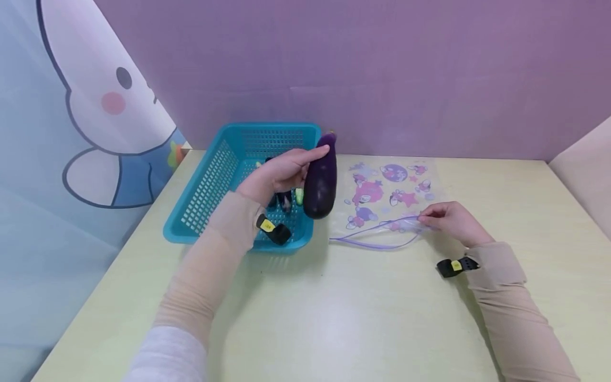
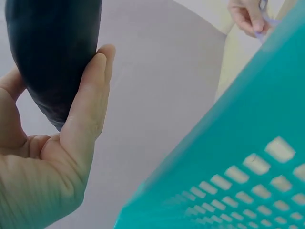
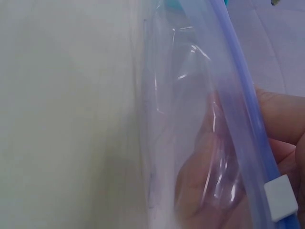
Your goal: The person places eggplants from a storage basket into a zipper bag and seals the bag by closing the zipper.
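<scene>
My left hand [image 1: 288,168] grips a dark purple eggplant [image 1: 321,183], held up over the right edge of the teal basket [image 1: 191,212] with its stem end upward. In the left wrist view the thumb and fingers [image 2: 88,90] wrap the eggplant [image 2: 52,47] from both sides. At the right, my right hand [image 1: 448,218] pinches the purple zip edge of a clear printed slider bag [image 1: 367,191], whose mouth gapes. Close up in the right wrist view, the thumb lies outside the purple zip strip [image 3: 238,62], the fingers show through the film, and a white slider [image 3: 280,198] sits nearby.
Inside the basket lie more dark vegetables [image 1: 285,200] and a pale green piece [image 1: 299,196], partly hidden by the left hand. A purple wall panel [image 1: 343,79] stands behind the pale table [image 1: 305,318]. A cartoon-printed cloth [image 1: 28,185] hangs at the left.
</scene>
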`<state>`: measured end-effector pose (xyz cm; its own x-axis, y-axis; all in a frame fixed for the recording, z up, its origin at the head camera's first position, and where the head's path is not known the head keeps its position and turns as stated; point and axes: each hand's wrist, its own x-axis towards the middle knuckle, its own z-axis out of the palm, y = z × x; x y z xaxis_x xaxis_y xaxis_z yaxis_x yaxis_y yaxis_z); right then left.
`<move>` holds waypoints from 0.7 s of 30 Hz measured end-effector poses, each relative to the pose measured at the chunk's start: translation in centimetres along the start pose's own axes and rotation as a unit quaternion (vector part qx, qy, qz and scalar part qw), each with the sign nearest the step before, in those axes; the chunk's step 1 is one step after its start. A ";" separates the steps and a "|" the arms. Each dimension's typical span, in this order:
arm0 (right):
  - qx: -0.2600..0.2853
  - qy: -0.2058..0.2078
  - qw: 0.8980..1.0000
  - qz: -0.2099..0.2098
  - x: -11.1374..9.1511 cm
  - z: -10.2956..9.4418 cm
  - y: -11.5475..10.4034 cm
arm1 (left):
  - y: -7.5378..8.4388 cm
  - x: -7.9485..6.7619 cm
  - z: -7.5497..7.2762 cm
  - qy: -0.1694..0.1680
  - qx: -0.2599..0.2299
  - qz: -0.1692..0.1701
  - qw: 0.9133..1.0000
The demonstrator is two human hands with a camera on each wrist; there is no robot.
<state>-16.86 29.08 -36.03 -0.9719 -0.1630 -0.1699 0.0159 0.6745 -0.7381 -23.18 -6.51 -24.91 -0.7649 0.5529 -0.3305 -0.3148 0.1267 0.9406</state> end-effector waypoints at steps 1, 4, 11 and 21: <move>0.000 -0.001 1.000 0.001 0.0 0.0 0.0 | 0.0 0.1 0.3 -0.005 0.004 -0.001 1.000; -0.002 -0.002 1.000 0.000 0.0 0.0 0.0 | 0.0 0.2 1.1 -0.018 0.019 -0.006 1.000; -0.002 -0.002 1.000 -0.005 0.0 0.0 -0.2 | -0.1 1.0 2.7 -0.039 0.054 -0.024 0.997; -0.005 0.000 1.000 -0.002 0.0 0.0 -0.2 | -0.3 2.0 4.5 -0.052 0.077 -0.044 0.995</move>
<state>-16.92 28.91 -35.85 -0.9719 -0.1652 -0.1678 0.0107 0.6809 -0.7323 -22.11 -1.68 -25.49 -0.6731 0.6150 -0.4107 -0.2825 0.2994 0.9114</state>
